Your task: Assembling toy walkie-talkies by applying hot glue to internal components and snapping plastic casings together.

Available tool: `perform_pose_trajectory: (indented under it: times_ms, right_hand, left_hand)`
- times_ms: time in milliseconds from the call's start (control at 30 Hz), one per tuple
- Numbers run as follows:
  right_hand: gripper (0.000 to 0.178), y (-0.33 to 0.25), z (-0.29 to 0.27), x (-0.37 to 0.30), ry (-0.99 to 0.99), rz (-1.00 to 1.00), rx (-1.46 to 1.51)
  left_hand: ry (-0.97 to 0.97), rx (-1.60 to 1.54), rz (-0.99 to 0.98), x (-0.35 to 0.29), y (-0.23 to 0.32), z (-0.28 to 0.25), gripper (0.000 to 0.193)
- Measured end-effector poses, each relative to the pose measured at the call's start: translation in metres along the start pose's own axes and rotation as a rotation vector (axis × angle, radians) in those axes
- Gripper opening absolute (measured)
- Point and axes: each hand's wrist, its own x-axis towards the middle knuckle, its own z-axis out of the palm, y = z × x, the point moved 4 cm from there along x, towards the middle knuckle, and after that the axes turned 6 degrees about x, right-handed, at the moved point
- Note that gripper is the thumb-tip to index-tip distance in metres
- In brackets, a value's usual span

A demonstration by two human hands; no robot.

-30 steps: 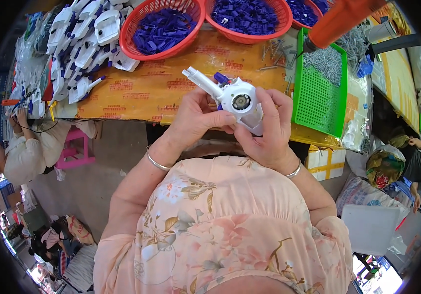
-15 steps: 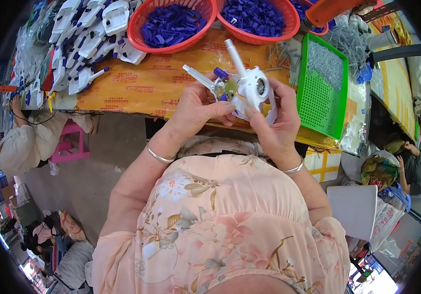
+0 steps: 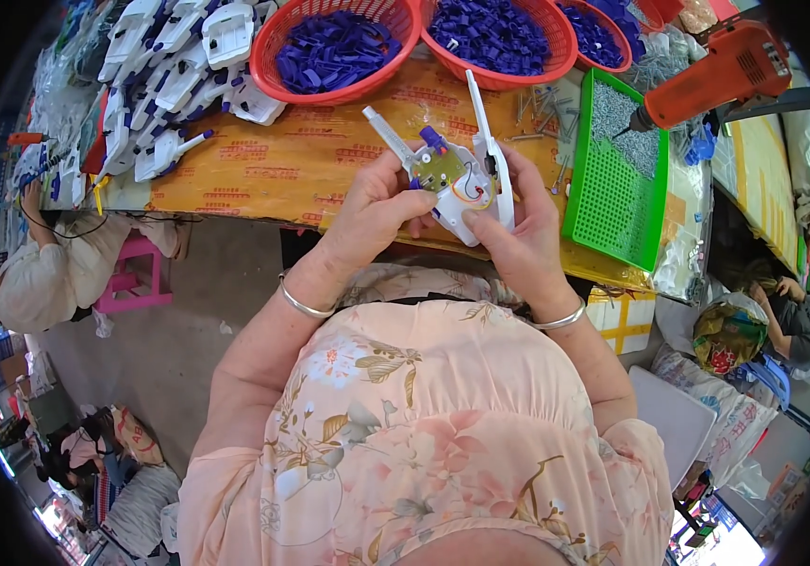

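My left hand grips a white plastic housing half by its left side, thumb over the near edge. Inside it lie a yellow-green circuit board, thin coloured wires and a purple part at the far edge. A pale stem juts out toward the far left. My right hand holds a second white housing half on edge, its long stem pointing away from me. That hand's thumb presses on the first half's near right side. The two halves stand apart like an opened shell.
Red baskets of purple parts stand at the back. A green tray of small metal screws is at the right, with an orange power drill above it. White-and-purple assemblies are heaped at the left. A person sits far left.
My right hand has turned its housing half from face-up to edge-on, and the wires and inside now show. More of the orange drill has come into view over the tray.
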Motion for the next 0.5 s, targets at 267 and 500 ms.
perform_pose_trajectory:
  times_ms: [267,500]
  right_hand:
    - [0.061,0.006,0.003,-0.006,0.058,-0.065,0.032]
    - [0.061,0.016,0.001,-0.006,0.056,-0.138,-0.093]
  left_hand:
    - [0.073,-0.01,-0.066,-0.003,-0.002,-0.001,0.025]
    - [0.143,-0.036,-0.105,-0.004,-0.001,-0.003,0.026]
